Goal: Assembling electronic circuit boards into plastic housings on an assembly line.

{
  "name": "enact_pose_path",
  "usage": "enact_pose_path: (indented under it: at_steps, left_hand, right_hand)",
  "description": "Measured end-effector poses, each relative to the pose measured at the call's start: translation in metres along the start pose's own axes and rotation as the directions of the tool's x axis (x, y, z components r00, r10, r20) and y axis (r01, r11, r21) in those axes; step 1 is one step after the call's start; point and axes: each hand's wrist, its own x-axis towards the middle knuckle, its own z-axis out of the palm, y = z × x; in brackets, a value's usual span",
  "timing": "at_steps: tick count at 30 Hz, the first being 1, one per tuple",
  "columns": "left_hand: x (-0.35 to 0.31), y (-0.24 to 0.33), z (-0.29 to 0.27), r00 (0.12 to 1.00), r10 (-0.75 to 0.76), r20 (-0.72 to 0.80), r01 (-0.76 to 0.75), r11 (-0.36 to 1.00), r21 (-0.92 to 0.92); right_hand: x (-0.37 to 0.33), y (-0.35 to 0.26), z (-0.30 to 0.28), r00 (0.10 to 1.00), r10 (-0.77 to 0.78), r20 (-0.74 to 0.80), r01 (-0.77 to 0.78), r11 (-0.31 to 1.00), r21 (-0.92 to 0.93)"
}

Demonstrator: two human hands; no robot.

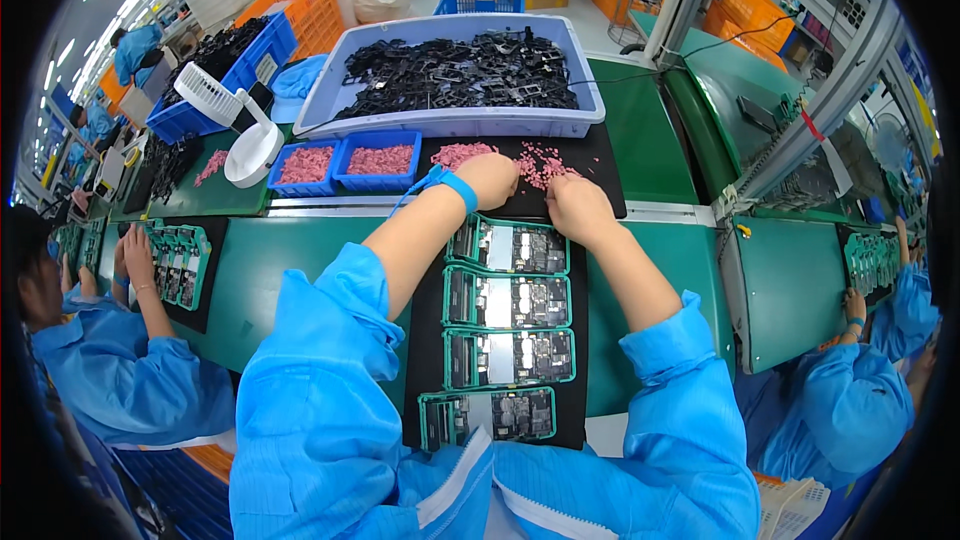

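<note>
My left hand [487,180], with a blue strap [440,180] round the wrist, is at small pink pieces [545,162] spread on a black mat [618,175]. Its fingers are closed; anything in them is hidden. Just to its right, my right hand [582,208] is down at the near edge of the same pieces, fingertips pressed together on something too small to name. Below both hands a column of several green-framed phone housings [507,301] with exposed circuit boards lies on a black mat [425,370]. The farthest housing [525,248] lies between my wrists.
Two small blue bins [378,158] of pink pieces stand left of my left hand. Behind them a large pale tub [450,125] holds black plastic parts [455,70]. A white fan [252,152] stands at left. Co-workers in blue sit at left [130,370] and right [840,400].
</note>
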Motion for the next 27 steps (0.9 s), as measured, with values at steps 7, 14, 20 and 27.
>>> enact_pose_path:
  at_steps: [7, 14, 20, 27]
  left_hand:
    - [-0.035, 0.052, -0.018, 0.983, 0.182, -0.021, -0.181, 0.944, -0.275]
    - [-0.049, 0.085, 0.006, 0.971, 0.238, 0.003, -0.237, 0.969, -0.071]
    - [-0.047, 0.099, 0.013, 0.973, 0.228, -0.030, -0.226, 0.973, 0.050]
    - [-0.043, 0.115, 0.012, 0.976, 0.218, 0.003, -0.215, 0.957, 0.194]
  right_hand:
    - [-0.057, 0.021, -0.023, 0.999, 0.037, -0.015, -0.033, 0.975, 0.219]
    - [-0.090, 0.017, -0.022, 0.996, -0.067, 0.062, 0.058, 0.988, 0.143]
    - [-0.100, 0.014, -0.020, 0.996, -0.081, 0.043, 0.079, 0.996, 0.045]
    - [-0.106, 0.016, -0.025, 0.993, -0.114, 0.005, 0.114, 0.993, 0.039]
